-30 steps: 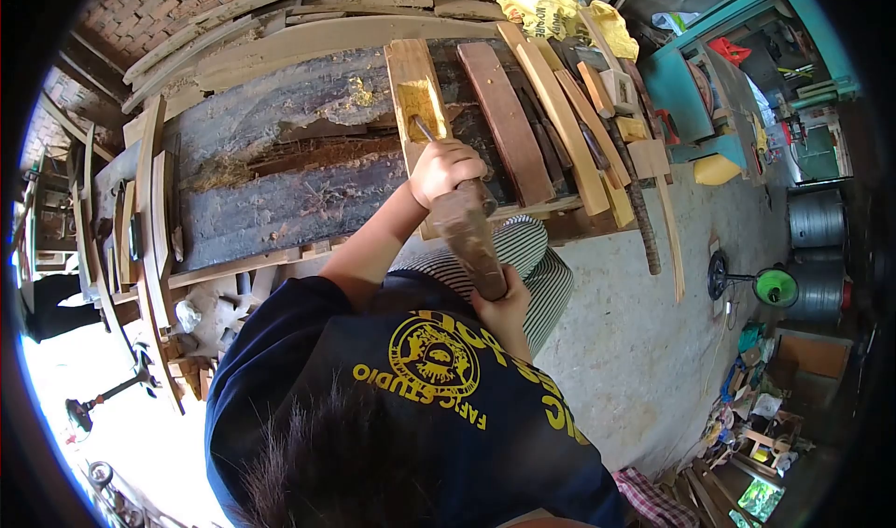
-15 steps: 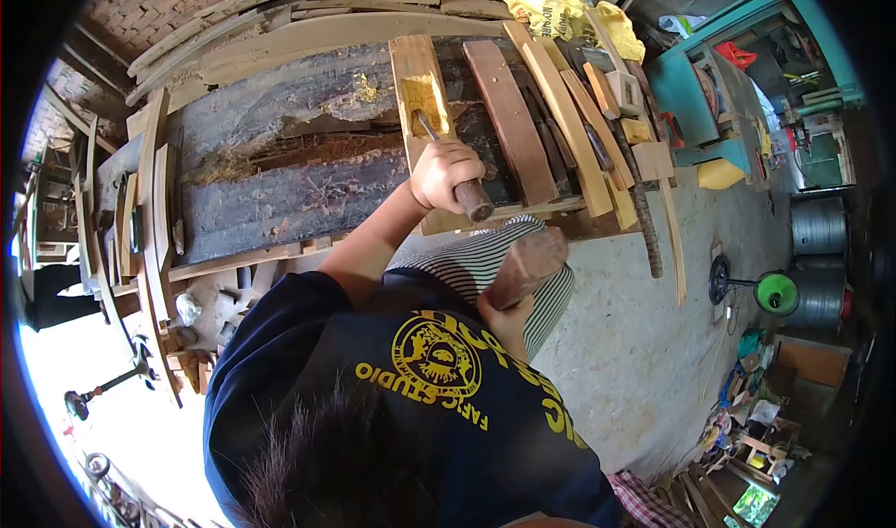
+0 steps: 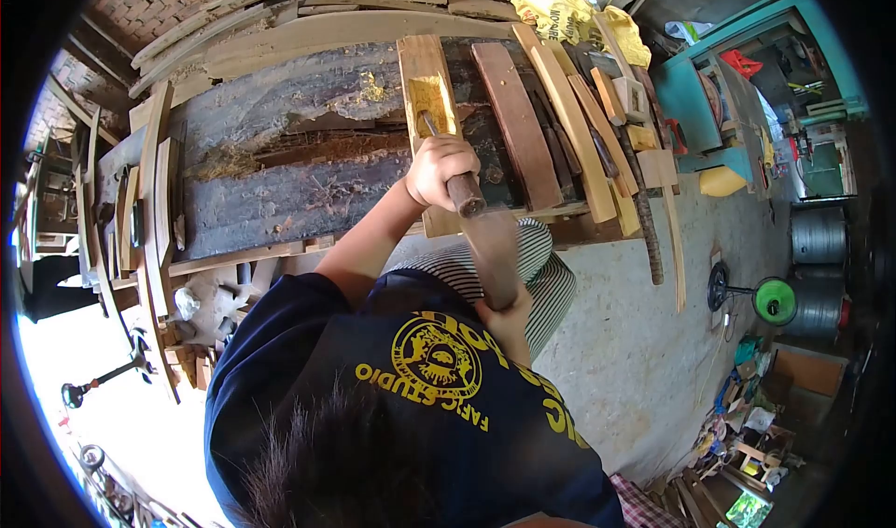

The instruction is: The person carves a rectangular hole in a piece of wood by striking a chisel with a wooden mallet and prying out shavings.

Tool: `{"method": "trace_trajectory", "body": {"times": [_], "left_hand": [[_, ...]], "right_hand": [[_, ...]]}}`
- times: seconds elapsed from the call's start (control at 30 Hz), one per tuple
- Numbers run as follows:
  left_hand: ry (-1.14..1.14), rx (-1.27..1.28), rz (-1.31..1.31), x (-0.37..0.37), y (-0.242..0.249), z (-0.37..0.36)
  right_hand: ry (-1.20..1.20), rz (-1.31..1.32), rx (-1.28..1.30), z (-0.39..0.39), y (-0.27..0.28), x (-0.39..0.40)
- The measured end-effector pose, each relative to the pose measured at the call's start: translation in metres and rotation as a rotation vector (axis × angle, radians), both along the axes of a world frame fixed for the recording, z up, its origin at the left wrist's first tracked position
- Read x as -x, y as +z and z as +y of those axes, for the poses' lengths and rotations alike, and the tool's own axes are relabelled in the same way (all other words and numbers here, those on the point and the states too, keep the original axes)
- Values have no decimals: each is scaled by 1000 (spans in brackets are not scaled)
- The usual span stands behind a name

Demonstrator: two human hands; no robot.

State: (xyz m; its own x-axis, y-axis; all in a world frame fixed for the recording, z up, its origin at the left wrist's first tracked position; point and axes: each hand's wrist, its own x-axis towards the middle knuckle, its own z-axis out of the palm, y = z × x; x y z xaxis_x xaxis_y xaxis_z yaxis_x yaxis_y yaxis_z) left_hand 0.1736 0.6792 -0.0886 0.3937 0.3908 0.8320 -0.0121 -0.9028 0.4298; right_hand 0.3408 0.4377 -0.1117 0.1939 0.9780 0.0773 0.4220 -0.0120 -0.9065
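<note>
My left hand point(image 3: 441, 170) is wrapped around a chisel point(image 3: 465, 195), its wooden handle toward me and its blade slanting into a carved hollow. That hollow is cut in a pale wooden block point(image 3: 422, 54), which lies across the dark workbench point(image 3: 261, 201). In my right hand point(image 3: 509, 325), closed near my lap, is a wooden mallet point(image 3: 495, 259), blurred by motion. The mallet's upper end is right at the butt of the chisel handle. Yellow wood shows inside the hollow around the blade.
A reddish-brown board point(image 3: 518, 122) lies right of the block, with several wood strips point(image 3: 571, 117) and tools beyond it. Long planks point(image 3: 154, 201) rest at the left end. A yellow bag point(image 3: 560, 14) sits at the back. On the floor stands a green-topped stand point(image 3: 775, 299).
The mallet has swung up and left, from beside my knee to the chisel's handle end. My left hand keeps its hold on the chisel; the view has shifted slightly.
</note>
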Motion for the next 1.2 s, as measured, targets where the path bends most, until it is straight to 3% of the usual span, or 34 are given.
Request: {"method": "trace_trajectory", "body": {"times": [0.03,0.1,0.17,0.23,0.33,0.43,0.57,0.6,0.77,0.9,1.0,1.1,1.13,1.2], "left_hand": [[-14,-8,-5,-1,1,0],[-25,-19,-10,-1,2,0],[-32,-27,10,0,1,-5],[-49,-17,12,-2,-2,-5],[-27,-20,8,-1,-1,-6],[-31,-40,19,0,-6,-7],[-23,-52,-3,-1,-7,-9],[-9,-73,-27,-3,-7,-9],[-8,-100,23,-3,-11,-14],[-43,-78,38,-4,-14,-13],[-33,-69,39,-2,-11,-12],[-21,-54,17,0,-13,-9],[0,-57,8,-1,-14,-7],[-19,-58,13,1,-12,-5]], "right_hand": [[-105,71,174,6,19,8],[-92,6,122,3,9,5],[-131,124,-195,-2,0,4],[-172,224,-179,-7,-8,3],[-173,127,118,0,-8,-1],[-200,170,-124,-3,-21,2],[-173,209,-100,-6,-17,5],[-150,-14,21,0,-11,3],[-85,103,-137,4,-20,2],[-46,-193,98,12,-28,-2],[20,-11,-84,11,-33,-3],[38,-39,-255,24,-26,-5],[-36,-194,-13,27,-20,-3],[-14,-208,-91,31,-15,-8]]}}
